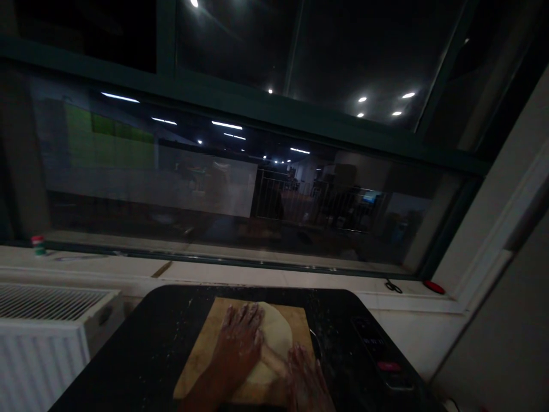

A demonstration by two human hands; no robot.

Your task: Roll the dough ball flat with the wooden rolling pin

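Note:
A pale round sheet of dough [278, 332] lies on a wooden board [201, 355], partly hidden by my hands. Across it runs a thin wooden rolling pin [273, 361], slanting from one hand to the other. My left hand [242, 337], dusted with flour, is open and flat over the pin's left end, its fingers stretched across the board and the dough's edge. Over the pin's right end lies my right hand [306, 377], also floury and open, with fingers extended near the board's right edge. Both pin ends are hidden beneath the hands.
The board rests on a black table [146, 343] speckled with flour. A dark device with a pink patch [388, 366] lies at right. Scissors [393, 286], a red object [434, 287] and a small red-and-green container [38, 245] are on the windowsill. A white radiator [43, 355] stands left.

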